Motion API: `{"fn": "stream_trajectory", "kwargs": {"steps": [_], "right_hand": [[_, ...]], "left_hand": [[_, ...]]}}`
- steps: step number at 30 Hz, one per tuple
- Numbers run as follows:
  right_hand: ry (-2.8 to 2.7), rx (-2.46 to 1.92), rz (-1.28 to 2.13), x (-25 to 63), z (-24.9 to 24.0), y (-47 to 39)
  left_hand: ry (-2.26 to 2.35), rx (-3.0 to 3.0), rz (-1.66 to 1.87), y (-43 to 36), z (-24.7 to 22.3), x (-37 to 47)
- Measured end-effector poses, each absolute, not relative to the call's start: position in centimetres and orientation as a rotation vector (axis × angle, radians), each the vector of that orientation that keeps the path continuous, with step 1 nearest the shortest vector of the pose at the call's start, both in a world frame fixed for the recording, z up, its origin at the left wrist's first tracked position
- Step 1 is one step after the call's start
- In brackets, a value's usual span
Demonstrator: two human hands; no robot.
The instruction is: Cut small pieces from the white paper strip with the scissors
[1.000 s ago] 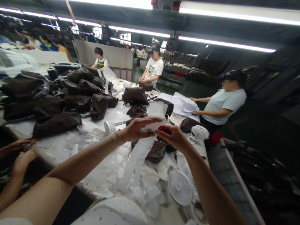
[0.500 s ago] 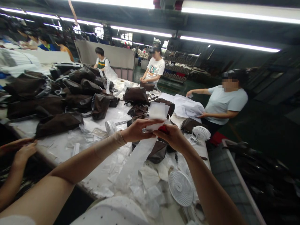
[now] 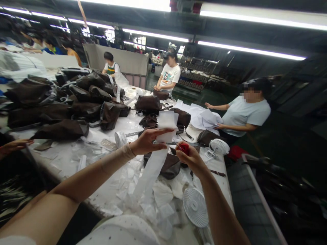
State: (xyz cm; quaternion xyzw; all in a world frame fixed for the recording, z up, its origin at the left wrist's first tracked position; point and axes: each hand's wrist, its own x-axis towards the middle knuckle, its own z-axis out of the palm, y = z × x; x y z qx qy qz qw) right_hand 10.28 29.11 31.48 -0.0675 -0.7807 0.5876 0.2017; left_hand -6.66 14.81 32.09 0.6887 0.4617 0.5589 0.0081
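My left hand [image 3: 149, 141] reaches over the table, its thumb and fingers closed round a white paper strip [image 3: 167, 122]. The upper end of the strip stands above the fingers, and a long pale length hangs below toward the tabletop. Just to the right, and apart from the strip, my right hand [image 3: 191, 156] is closed on a small red-handled tool [image 3: 184, 147]. A thin tip shows at its left side; the fingers hide the rest. Beneath both hands lies a dark brown leather bag [image 3: 170, 166].
Dark brown bags [image 3: 84, 109] are heaped on the left of the table. White fans [image 3: 195, 207] stand at the right and centre among plastic scraps. A co-worker [image 3: 249, 109] at the right handles white sheets [image 3: 201, 115]. A grey bin [image 3: 245, 190] stands beside the table.
My right hand has moved away from the strip, to the right and down, with the red tool showing more. The left hand keeps the strip. The co-worker's far hand has opened above the sheets.
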Motion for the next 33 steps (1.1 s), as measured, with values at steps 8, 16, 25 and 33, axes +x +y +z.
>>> {"fn": "stream_trajectory", "kwargs": {"steps": [8, 16, 25, 33], "right_hand": [[-1.969, -0.308, 1.585, 9.0, 29.1, 25.6], [-1.623, -0.274, 1.713, 9.1, 32.6, 27.3], [-1.641, -0.373, 1.835, 7.6, 33.7, 27.4], [-1.607, -0.381, 1.692, 7.0, 33.9, 26.7]], "left_hand": [[1.498, 2.211, 1.771, 15.0, 31.9, -6.4], [1.628, 2.443, 1.623, 14.8, 30.2, -6.7], [1.507, 2.520, 1.578, 15.1, 29.6, -6.2], [1.367, 2.257, 1.658, 14.5, 29.7, -5.7]]}}
